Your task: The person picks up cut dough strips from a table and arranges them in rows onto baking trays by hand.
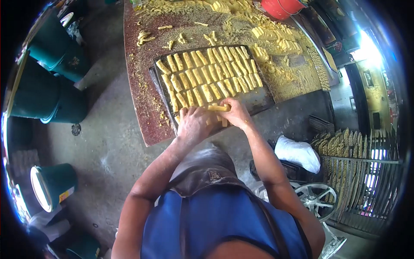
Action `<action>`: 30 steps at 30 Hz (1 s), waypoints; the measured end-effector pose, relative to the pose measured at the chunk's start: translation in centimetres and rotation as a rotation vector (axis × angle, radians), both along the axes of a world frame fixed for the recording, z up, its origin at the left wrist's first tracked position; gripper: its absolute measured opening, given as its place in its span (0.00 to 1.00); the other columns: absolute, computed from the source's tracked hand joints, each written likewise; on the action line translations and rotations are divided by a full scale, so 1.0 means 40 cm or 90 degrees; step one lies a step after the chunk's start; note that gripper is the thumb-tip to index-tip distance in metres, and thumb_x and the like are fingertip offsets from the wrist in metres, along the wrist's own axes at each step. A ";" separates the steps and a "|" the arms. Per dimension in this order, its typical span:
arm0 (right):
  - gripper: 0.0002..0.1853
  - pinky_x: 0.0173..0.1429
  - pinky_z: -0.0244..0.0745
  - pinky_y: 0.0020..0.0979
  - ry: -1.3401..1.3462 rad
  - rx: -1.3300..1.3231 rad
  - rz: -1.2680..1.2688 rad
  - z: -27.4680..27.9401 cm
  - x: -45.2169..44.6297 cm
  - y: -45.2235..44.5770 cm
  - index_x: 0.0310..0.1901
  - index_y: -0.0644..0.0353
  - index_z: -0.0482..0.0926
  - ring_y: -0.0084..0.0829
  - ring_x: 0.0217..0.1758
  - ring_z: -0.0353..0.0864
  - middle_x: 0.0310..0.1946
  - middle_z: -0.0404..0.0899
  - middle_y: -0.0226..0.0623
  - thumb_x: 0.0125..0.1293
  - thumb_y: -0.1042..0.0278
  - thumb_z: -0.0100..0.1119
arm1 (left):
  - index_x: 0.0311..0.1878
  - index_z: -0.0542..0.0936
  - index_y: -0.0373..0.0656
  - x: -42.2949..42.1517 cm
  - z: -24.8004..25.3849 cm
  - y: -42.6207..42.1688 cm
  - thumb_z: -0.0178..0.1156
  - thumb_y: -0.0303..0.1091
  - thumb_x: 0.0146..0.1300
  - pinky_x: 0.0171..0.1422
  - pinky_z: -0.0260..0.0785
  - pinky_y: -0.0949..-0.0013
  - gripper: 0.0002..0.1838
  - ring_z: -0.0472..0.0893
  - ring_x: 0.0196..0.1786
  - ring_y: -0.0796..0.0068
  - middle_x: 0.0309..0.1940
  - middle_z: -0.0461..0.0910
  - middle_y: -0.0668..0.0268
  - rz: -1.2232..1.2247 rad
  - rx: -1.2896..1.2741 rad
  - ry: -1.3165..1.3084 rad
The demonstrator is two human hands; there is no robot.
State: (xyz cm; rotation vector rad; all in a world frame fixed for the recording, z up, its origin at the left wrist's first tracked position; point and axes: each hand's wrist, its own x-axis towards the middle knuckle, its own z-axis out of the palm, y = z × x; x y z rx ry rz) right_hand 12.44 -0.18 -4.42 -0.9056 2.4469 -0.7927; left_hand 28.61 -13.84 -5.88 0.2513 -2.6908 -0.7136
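A dark baking tray (258,98) holds rows of pale yellow dough sticks (196,74), most set side by side at a slight slant. At the tray's near edge, my right hand (236,114) pinches the right end of a dough stick (217,108) lying crosswise. My left hand (192,123) is at the other end of this stick, its fingers curled and closed around that end, with the fingertips partly hidden. Below the stick, between my hands, a few more dough stick ends show, partly covered by my fingers.
Crumbs and loose dough pieces (144,37) cover the dark red table (142,101). More cut dough (272,33) and a red bucket (278,8) are at the far right. Green bins (54,97) stand left; a white sack (297,154) and spoked wheel (317,196) are at right.
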 end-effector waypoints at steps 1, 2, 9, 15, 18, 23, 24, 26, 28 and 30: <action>0.17 0.34 0.75 0.30 0.000 -0.005 0.005 -0.016 -0.013 0.007 0.45 0.61 0.81 0.24 0.29 0.80 0.28 0.82 0.35 0.55 0.67 0.74 | 0.49 0.85 0.49 0.000 0.005 0.002 0.72 0.46 0.51 0.63 0.60 0.54 0.22 0.76 0.58 0.65 0.49 0.81 0.67 0.004 0.010 -0.009; 0.18 0.41 0.77 0.33 -0.054 0.000 0.001 -0.034 -0.028 0.012 0.44 0.62 0.82 0.31 0.36 0.83 0.33 0.84 0.41 0.53 0.65 0.75 | 0.49 0.85 0.48 -0.001 0.009 0.006 0.72 0.46 0.51 0.64 0.60 0.54 0.22 0.76 0.58 0.65 0.49 0.82 0.67 0.010 0.019 -0.018; 0.20 0.51 0.79 0.39 -0.047 -0.002 0.083 0.003 -0.105 0.042 0.47 0.61 0.83 0.43 0.46 0.86 0.40 0.86 0.49 0.52 0.63 0.75 | 0.51 0.85 0.53 -0.086 0.030 0.076 0.71 0.41 0.53 0.64 0.61 0.56 0.19 0.77 0.55 0.64 0.47 0.81 0.66 0.014 0.002 -0.008; 0.21 0.48 0.78 0.40 -0.017 -0.092 0.169 -0.030 -0.140 0.036 0.47 0.60 0.80 0.44 0.43 0.86 0.38 0.85 0.48 0.55 0.62 0.76 | 0.49 0.86 0.50 -0.104 0.070 0.112 0.72 0.42 0.52 0.64 0.62 0.56 0.20 0.77 0.54 0.62 0.44 0.81 0.66 0.056 -0.014 -0.065; 0.20 0.48 0.80 0.42 -0.016 -0.107 0.214 -0.034 -0.149 0.035 0.46 0.60 0.81 0.49 0.42 0.86 0.35 0.85 0.52 0.54 0.62 0.76 | 0.49 0.86 0.50 -0.101 0.065 0.121 0.75 0.41 0.50 0.63 0.62 0.56 0.21 0.78 0.54 0.64 0.44 0.83 0.68 0.087 0.019 -0.120; 0.18 0.52 0.81 0.40 0.025 -0.132 0.364 -0.056 -0.163 -0.023 0.50 0.60 0.79 0.39 0.46 0.86 0.47 0.84 0.44 0.58 0.68 0.71 | 0.47 0.87 0.51 -0.060 0.078 0.092 0.75 0.43 0.51 0.61 0.63 0.59 0.19 0.80 0.52 0.67 0.44 0.85 0.68 0.171 -0.006 -0.014; 0.18 0.52 0.81 0.40 0.028 -0.132 0.353 -0.037 -0.149 -0.038 0.50 0.60 0.79 0.39 0.46 0.86 0.47 0.84 0.44 0.58 0.68 0.71 | 0.46 0.87 0.51 -0.051 0.066 0.082 0.76 0.43 0.51 0.61 0.63 0.59 0.19 0.80 0.51 0.67 0.43 0.86 0.69 0.182 -0.014 -0.003; 0.19 0.50 0.82 0.39 0.131 0.053 0.431 0.017 -0.126 -0.061 0.51 0.58 0.78 0.34 0.44 0.86 0.46 0.84 0.43 0.59 0.68 0.71 | 0.45 0.87 0.51 -0.044 0.058 0.076 0.75 0.43 0.50 0.60 0.63 0.59 0.18 0.81 0.50 0.67 0.43 0.86 0.70 0.162 -0.022 -0.013; 0.16 0.48 0.81 0.39 0.131 0.053 0.400 0.050 -0.131 -0.049 0.49 0.57 0.80 0.34 0.42 0.86 0.41 0.85 0.41 0.60 0.67 0.70 | 0.44 0.87 0.52 -0.063 0.055 0.083 0.74 0.43 0.52 0.60 0.64 0.60 0.16 0.80 0.50 0.68 0.41 0.86 0.71 0.121 -0.012 0.021; 0.13 0.48 0.81 0.39 -0.013 0.087 0.236 0.131 -0.150 -0.006 0.47 0.56 0.81 0.35 0.42 0.86 0.38 0.86 0.39 0.61 0.66 0.69 | 0.44 0.87 0.53 -0.104 0.067 0.104 0.73 0.43 0.53 0.60 0.63 0.58 0.15 0.80 0.52 0.67 0.43 0.85 0.70 0.051 0.005 0.008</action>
